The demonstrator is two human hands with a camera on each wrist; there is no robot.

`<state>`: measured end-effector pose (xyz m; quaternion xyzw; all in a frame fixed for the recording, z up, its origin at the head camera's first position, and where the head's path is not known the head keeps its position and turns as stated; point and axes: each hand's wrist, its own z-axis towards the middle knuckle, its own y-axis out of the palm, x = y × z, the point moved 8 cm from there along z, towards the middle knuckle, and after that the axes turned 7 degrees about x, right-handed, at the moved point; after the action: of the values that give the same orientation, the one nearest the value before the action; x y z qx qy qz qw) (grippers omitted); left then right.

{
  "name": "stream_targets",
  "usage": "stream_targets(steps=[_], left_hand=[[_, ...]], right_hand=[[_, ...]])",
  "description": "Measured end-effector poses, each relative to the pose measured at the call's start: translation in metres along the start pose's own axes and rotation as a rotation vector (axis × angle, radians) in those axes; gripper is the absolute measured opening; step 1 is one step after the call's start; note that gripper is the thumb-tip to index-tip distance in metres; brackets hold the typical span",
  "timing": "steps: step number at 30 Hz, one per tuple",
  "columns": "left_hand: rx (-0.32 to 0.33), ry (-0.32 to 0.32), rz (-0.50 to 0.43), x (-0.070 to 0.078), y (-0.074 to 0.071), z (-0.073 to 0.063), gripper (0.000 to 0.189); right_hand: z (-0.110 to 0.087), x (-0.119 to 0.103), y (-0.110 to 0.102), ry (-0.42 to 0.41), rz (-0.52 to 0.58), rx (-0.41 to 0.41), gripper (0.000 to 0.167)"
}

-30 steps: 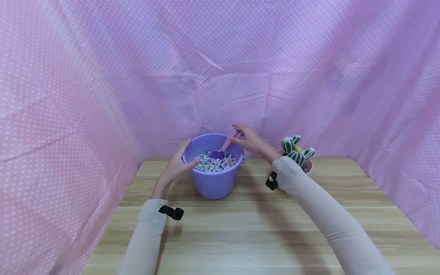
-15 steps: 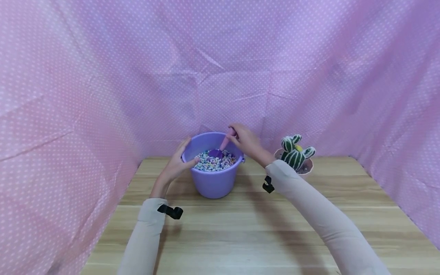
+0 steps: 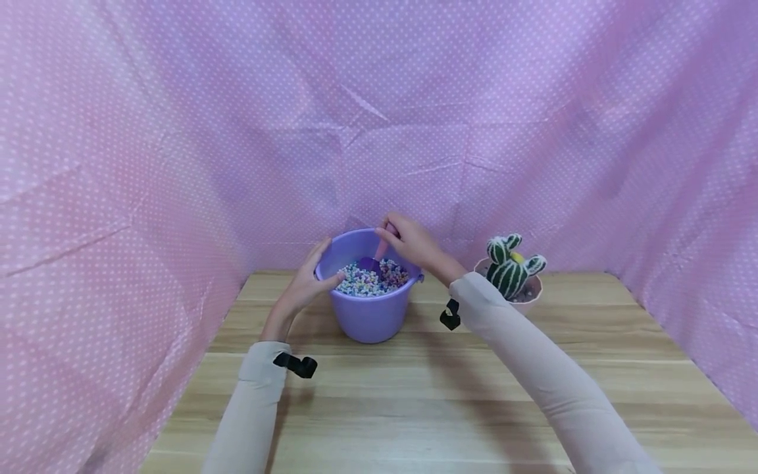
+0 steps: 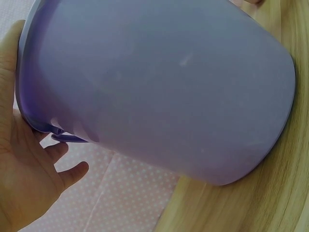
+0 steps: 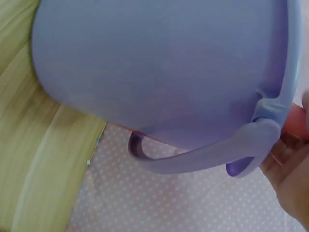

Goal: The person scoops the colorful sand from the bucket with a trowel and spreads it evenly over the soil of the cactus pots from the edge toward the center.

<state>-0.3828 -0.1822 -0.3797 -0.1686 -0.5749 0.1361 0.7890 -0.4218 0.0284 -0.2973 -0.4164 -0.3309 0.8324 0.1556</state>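
A purple bucket (image 3: 372, 319) holding small multicoloured beads (image 3: 358, 284) stands upright on the wooden table. My left hand (image 3: 303, 288) holds its left rim, with the thumb over the front edge and fingers along the outside. In the left wrist view two fingers of that left hand (image 4: 34, 174) stick out apart from the wall. My right hand (image 3: 411, 243) grips the pink handle of a toy shovel (image 3: 381, 249) above the back right rim. The shovel's purple blade sits among the beads, its tip hidden. The bucket's handle (image 5: 203, 155) hangs down at the right.
A knitted cactus (image 3: 508, 276) in a pale pink pot (image 3: 531, 297) stands on the table (image 3: 391, 408) right of the bucket, close to my right forearm. Pink polka-dotted cloth (image 3: 379, 158) hangs behind and along both sides. A few beads (image 5: 88, 163) lie near the table's back edge.
My right hand has moved left with the shovel, whose handle now stands steeper; the blade has shifted slightly left and back in the beads. My left hand and the bucket have stayed put.
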Motion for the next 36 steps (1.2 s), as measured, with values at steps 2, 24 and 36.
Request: stream_targets(steps=[2,24,36], left_hand=[[-0.005,0.005,-0.006,-0.001,0.001,0.001,0.094],[-0.012,0.038,-0.059,0.000,0.004,0.007,0.094],[0.003,0.042,-0.061,-0.004,0.000,0.010,0.092]], right_hand=[[0.002,0.006,0.004,0.015,0.084,-0.049,0.018],[0.009,0.040,0.006,0.059,0.363,-0.086,0.008],[0.014,0.042,0.008,0.082,0.357,-0.044,0.011]])
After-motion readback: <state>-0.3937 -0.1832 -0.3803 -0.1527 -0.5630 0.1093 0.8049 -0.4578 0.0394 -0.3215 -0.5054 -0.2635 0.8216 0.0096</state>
